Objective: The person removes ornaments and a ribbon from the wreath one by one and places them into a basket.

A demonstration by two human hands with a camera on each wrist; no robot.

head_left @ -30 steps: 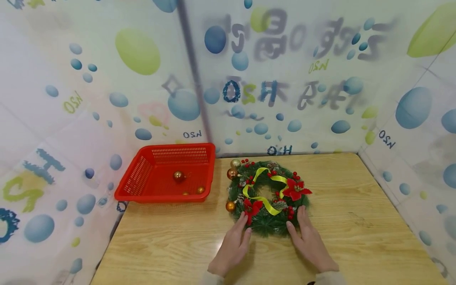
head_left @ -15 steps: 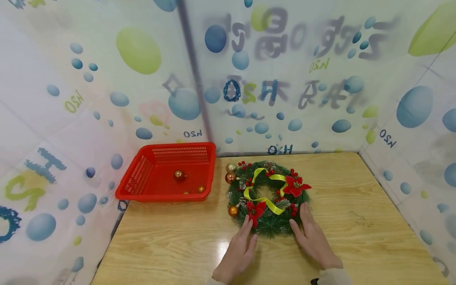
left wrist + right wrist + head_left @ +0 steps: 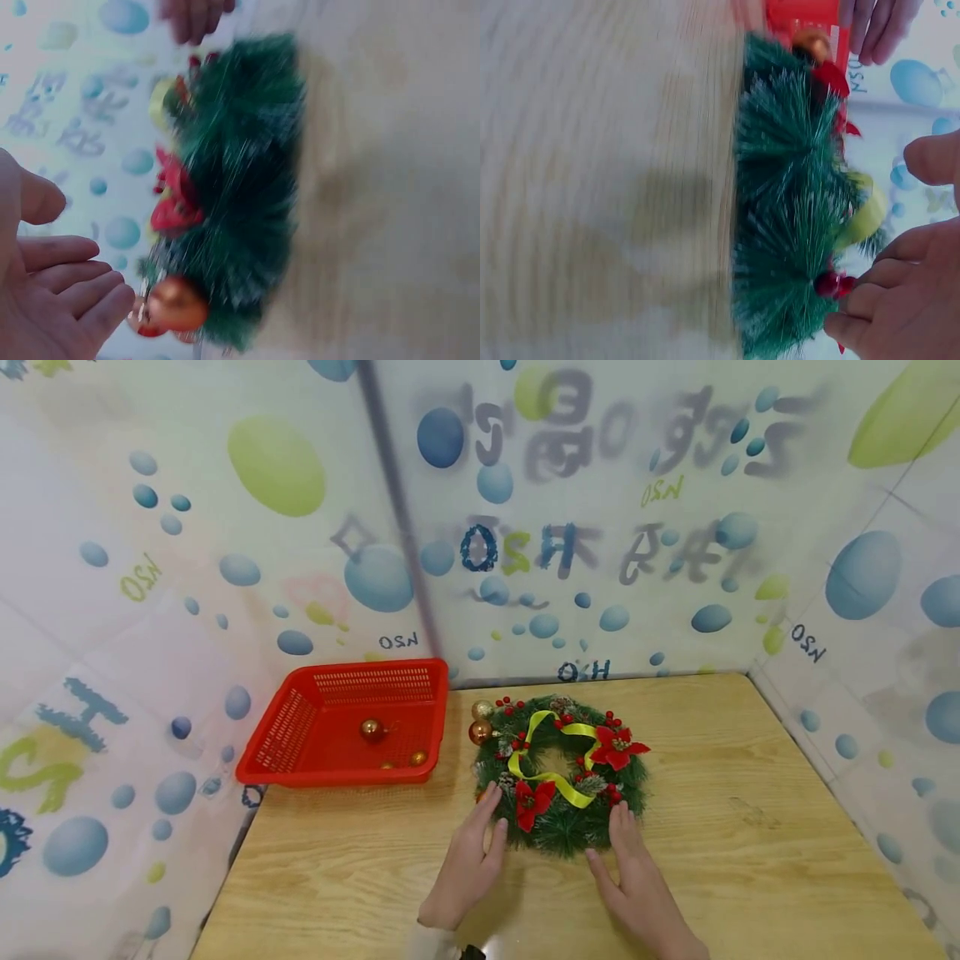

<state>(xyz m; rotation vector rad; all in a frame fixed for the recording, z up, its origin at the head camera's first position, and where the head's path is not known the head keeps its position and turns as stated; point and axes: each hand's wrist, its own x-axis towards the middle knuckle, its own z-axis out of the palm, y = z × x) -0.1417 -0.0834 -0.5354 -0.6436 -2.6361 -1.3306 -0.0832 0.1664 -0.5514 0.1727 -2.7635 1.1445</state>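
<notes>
A green wreath (image 3: 566,833) lies flat on the wooden table, trimmed with two red poinsettia flowers (image 3: 534,803), red berries and a yellow ribbon (image 3: 576,796). Gold and copper ball ornaments (image 3: 481,732) hang at its left edge. Beside the lower left rim is my left hand (image 3: 463,867), fingers extended, overlapping an orange ball in the head view. That copper-orange ball (image 3: 178,304) shows plainly in the left wrist view, just off the fingertips. My right hand (image 3: 639,889) is at the lower right rim, its fingertips close to a red berry (image 3: 829,283). Neither hand grips anything.
To the left of the wreath stands a red plastic basket (image 3: 378,682) with slotted walls. Inside it are a shiny copper-gold ball (image 3: 372,729) and smaller gold balls (image 3: 418,758). Patterned curtains (image 3: 543,510) enclose the table at the back and sides.
The wreath turned slightly counterclockwise between the two earlier frames. Since then my left hand has moved left and forward along the rim, and my right hand has shifted a little left.
</notes>
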